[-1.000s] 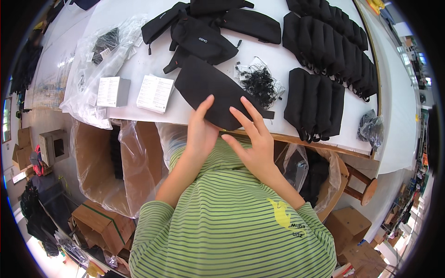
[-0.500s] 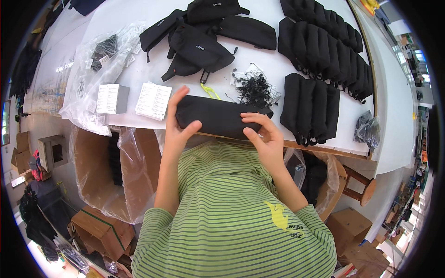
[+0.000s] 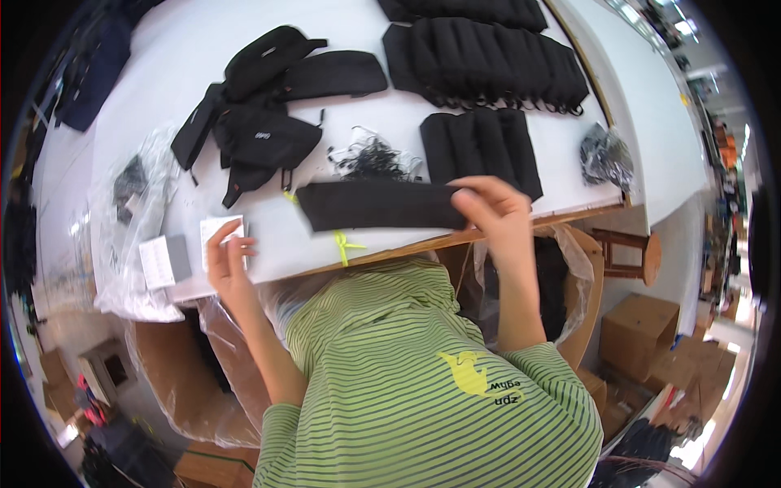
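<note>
My right hand (image 3: 498, 213) pinches the right end of a long black fabric pouch (image 3: 378, 205), thumb on the near face. The pouch hangs level above the table's front edge, slightly smeared by motion. My left hand (image 3: 229, 256) is off the pouch, fingers apart with nothing seen in them. It hovers at a stack of white printed cards (image 3: 213, 228), partly covering it. A second stack of cards (image 3: 165, 262) stands just left of that hand. Beyond the pouch lies a tangle of thin black cords (image 3: 373, 159). A neon-yellow strap or cord (image 3: 345, 246) shows below the pouch.
Loose black bags (image 3: 264, 134) pile up at the far left of the white table (image 3: 325, 24). Rows of black pouches (image 3: 488, 65) line the far right, with another group (image 3: 480, 150) nearer. Clear plastic bags (image 3: 606, 159) lie at both sides. Lined cartons (image 3: 175, 366) stand below the edge.
My left hand has let go of the pouch and moved left to the cards. My right hand now holds the pouch alone by its right end. The view has turned to the right.
</note>
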`<state>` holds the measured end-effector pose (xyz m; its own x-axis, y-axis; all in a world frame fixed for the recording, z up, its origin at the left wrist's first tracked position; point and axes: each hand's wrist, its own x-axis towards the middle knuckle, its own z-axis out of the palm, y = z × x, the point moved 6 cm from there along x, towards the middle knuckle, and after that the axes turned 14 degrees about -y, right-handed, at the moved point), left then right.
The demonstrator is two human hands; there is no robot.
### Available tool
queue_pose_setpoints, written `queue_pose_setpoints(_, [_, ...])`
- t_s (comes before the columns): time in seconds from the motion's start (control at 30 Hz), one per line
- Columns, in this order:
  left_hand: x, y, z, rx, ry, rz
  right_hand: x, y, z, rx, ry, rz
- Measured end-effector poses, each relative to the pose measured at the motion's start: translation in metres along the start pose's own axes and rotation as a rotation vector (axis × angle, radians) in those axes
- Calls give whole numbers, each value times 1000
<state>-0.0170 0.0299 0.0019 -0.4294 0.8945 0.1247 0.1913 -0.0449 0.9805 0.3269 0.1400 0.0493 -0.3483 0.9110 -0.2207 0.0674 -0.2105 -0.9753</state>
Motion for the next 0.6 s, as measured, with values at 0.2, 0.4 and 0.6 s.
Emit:
queue_pose_setpoints(0.2, [17,-36,-51,900,-44,-130,-38,-18,-169,-38,837,-389])
queue_pose_setpoints(0.4, [20,-74,-69,1023,-102,-170,-31,101,-200,228,878,-79])
queue_pose_setpoints(0.6, [21,-82,-87,1038,-110,-153,-31,103,-190,156,779,17])
